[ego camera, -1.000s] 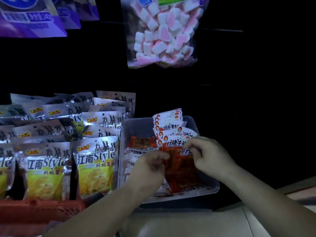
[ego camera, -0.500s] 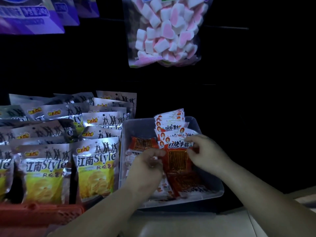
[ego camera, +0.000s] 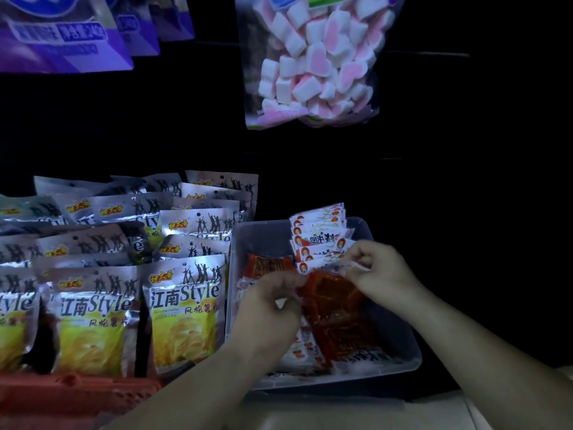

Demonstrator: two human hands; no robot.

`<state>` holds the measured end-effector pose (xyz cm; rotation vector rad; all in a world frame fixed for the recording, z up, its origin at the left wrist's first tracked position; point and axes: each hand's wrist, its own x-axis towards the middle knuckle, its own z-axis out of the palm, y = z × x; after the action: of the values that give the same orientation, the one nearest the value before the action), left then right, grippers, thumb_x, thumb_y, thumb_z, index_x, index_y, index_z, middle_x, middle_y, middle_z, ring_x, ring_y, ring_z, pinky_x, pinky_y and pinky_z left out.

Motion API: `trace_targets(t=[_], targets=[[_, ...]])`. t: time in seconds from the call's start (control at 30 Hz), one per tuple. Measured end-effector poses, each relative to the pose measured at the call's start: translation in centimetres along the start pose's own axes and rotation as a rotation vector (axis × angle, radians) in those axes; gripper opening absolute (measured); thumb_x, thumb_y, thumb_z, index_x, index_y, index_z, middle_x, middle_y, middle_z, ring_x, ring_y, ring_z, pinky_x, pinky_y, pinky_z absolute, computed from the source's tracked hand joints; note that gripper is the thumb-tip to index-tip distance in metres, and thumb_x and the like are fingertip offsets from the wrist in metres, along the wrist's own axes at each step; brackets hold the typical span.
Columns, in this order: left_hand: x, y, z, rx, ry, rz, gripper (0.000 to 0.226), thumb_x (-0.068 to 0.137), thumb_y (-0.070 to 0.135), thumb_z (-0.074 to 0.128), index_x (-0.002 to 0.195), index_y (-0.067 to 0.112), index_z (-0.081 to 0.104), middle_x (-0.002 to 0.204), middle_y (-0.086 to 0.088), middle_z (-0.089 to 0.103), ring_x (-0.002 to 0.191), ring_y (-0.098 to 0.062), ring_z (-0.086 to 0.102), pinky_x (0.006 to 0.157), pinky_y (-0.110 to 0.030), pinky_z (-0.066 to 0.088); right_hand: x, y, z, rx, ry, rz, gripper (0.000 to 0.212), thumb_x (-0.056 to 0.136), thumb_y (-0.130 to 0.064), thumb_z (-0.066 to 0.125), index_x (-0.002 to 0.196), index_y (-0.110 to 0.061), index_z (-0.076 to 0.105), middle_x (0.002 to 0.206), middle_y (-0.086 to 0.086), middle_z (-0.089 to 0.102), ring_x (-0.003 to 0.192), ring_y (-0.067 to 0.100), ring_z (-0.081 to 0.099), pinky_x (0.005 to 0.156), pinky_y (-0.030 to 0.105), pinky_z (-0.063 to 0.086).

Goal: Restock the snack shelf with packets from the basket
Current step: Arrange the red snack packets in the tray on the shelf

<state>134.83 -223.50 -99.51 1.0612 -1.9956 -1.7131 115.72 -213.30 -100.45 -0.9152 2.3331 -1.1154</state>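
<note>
A clear plastic bin (ego camera: 400,352) on the shelf holds red snack packets with white tops. Several stand in a row at the back (ego camera: 319,234); others lie flat at the front. My left hand (ego camera: 269,308) and my right hand (ego camera: 378,271) both pinch the top edge of one red packet (ego camera: 331,299), my left at its left corner, my right at its right corner. The packet stands tilted in front of the row. Its white top is partly hidden by my fingers.
Silver-and-yellow chip bags (ego camera: 183,308) fill a red basket (ego camera: 77,395) to the left of the bin. A bag of pink-and-white marshmallows (ego camera: 313,57) and purple bags (ego camera: 62,32) hang above. The shelf's right side is dark.
Both hands have lifted the red packet's top back toward the standing row. The view has shifted slightly; the bin sits a little lower in the frame.
</note>
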Motion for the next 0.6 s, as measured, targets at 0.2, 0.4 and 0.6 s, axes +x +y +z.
trace_targets(t=[0.2, 0.4, 0.6], targets=[[-1.7, 3.5, 0.8, -0.043, -0.126, 0.230, 0.026, 0.087, 0.011, 0.079, 0.092, 0.036, 0.074, 0.140, 0.010, 0.058, 0.127, -0.013, 0.058, 0.099, -0.038, 0.055, -5.8, -4.5, -5.8, 0.340, -0.068, 0.002, 0.043, 0.075, 0.004, 0.086, 0.095, -0.011, 0.052, 0.077, 0.013, 0.076, 0.066, 0.018, 0.073, 0.056, 0.028, 0.053], [-3.7, 5.3, 1.8, -0.269, -0.142, 0.066, 0.026, 0.090, 0.004, 0.074, 0.108, 0.022, 0.077, 0.088, -0.015, 0.078, 0.078, -0.038, 0.075, 0.072, -0.053, 0.063, -9.6, -4.5, -6.0, 0.558, -0.026, 0.050, 0.027, 0.081, -0.002, 0.079, 0.099, -0.007, 0.060, 0.091, 0.011, 0.078, 0.082, 0.019, 0.075, 0.069, 0.030, 0.056], [-4.0, 6.0, 1.3, -0.315, -0.195, 0.039, 0.043, 0.093, -0.001, 0.069, 0.122, 0.031, 0.069, 0.103, 0.007, 0.078, 0.095, -0.021, 0.076, 0.083, -0.044, 0.064, -11.0, -3.6, -5.1, 0.674, -0.083, 0.177, 0.046, 0.091, 0.004, 0.068, 0.127, -0.025, 0.066, 0.113, 0.004, 0.078, 0.104, 0.025, 0.075, 0.085, 0.044, 0.059]])
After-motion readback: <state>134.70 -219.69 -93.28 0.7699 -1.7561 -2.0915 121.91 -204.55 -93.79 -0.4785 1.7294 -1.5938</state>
